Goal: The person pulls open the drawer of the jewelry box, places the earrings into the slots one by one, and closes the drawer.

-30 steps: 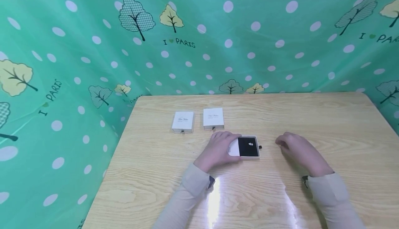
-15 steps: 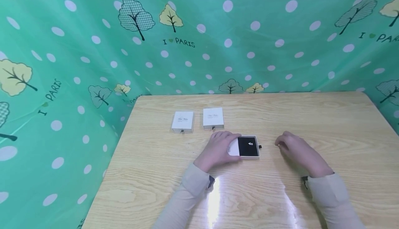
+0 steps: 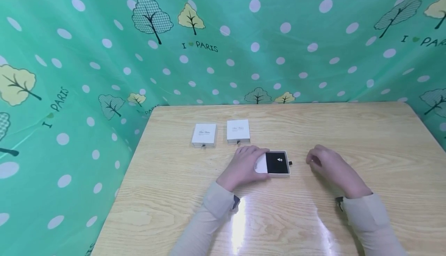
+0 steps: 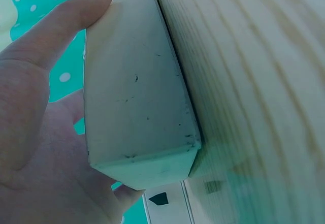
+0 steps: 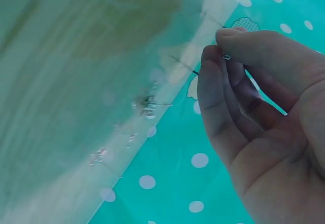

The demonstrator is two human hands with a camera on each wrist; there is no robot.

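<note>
- The left hand (image 3: pixel 242 167) grips an open white box (image 4: pixel 134 82) at its nine o'clock end, thumb on the near side, fingers on the far side.
- Inside is a black insert (image 3: pixel 276 167) — a small silvery ornament (image 3: pixel 280 160) sits toward its one o'clock.
- Apart from the box, at three o'clock, the right hand (image 3: pixel 332 169) pinches a tiny shiny piece (image 5: pixel 227 57).
- Toward ten o'clock, a closed box (image 3: pixel 238 130) and its twin (image 3: pixel 204 133) lie on the wooden table (image 3: pixel 167 178).
</note>
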